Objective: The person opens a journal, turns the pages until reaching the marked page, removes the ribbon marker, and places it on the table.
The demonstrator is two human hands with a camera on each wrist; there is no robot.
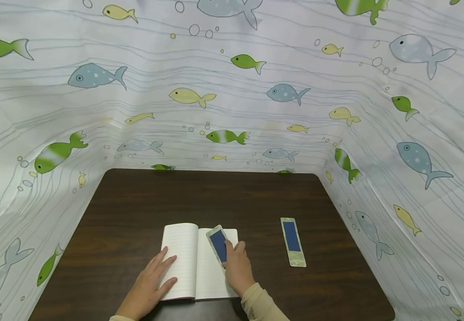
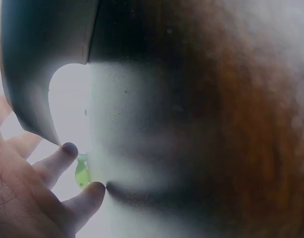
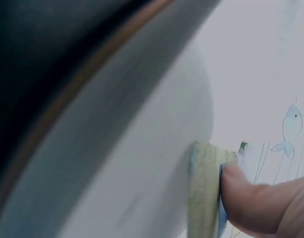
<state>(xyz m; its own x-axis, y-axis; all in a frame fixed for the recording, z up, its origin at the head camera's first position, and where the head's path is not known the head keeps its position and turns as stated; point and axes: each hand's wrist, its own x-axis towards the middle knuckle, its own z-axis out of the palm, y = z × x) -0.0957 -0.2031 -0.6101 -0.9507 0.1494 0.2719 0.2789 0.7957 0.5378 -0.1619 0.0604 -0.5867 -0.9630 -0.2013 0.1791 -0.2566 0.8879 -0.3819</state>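
An open notebook (image 1: 180,276) with lined pages lies near the table's front edge. My left hand (image 1: 149,281) rests on its left page, fingers spread; the left wrist view shows the fingers (image 2: 90,198) beside the notebook's dark cover (image 2: 38,64). Over the right page, my right hand (image 1: 238,269) pinches a long pale green card (image 1: 217,243) with a dark blue panel, its far end tilted to the left. Close up in the right wrist view, the thumb (image 3: 246,198) presses on the blue part of the card (image 3: 204,193), above the white page (image 3: 157,148).
To the right of the notebook lies a similar pale green card (image 1: 293,242) with a blue panel. The dark brown wooden table (image 1: 216,194) is enclosed at the back and sides by a white fish-print curtain (image 1: 232,111).
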